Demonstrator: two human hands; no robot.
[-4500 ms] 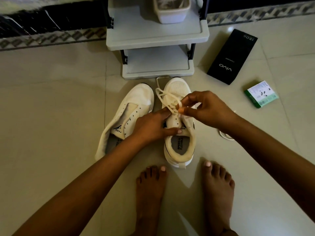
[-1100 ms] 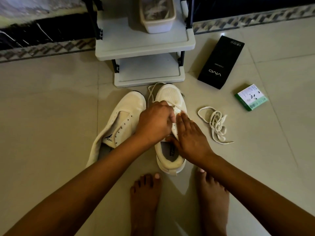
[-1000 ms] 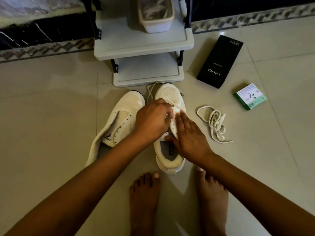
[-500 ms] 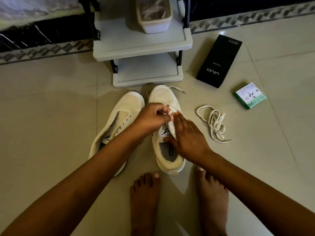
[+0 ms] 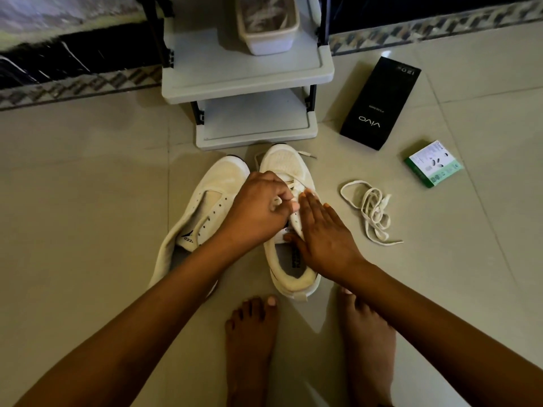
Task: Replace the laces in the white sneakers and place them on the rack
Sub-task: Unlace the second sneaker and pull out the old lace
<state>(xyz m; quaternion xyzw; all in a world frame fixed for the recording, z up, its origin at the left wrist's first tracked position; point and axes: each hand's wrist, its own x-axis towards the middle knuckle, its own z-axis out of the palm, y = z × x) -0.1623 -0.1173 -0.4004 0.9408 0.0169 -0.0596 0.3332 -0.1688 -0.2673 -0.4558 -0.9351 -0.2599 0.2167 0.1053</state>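
White sneakers sit side by side on the tiled floor [image 5: 88,186], toes toward a grey rack [image 5: 246,83] at the far side. The left sneaker [image 5: 205,207] is unlaced; the right sneaker [image 5: 289,218] is partly laced. The left hand [image 5: 258,210] has its grip pinched on the lace [image 5: 291,186]. The right hand [image 5: 320,233], fingers straight, presses flat on that shoe. A loose lace [image 5: 371,212] lies to the right, near a black box [image 5: 380,102] and a small green box [image 5: 433,163].

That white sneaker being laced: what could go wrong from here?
The left hand pinches the cream lace in a tight grip; it could slip back out of an eyelet. The right hand only presses flat on the right white sneaker, so the sneaker may slide. The loose lace on the tiled floor might snag a bare foot.
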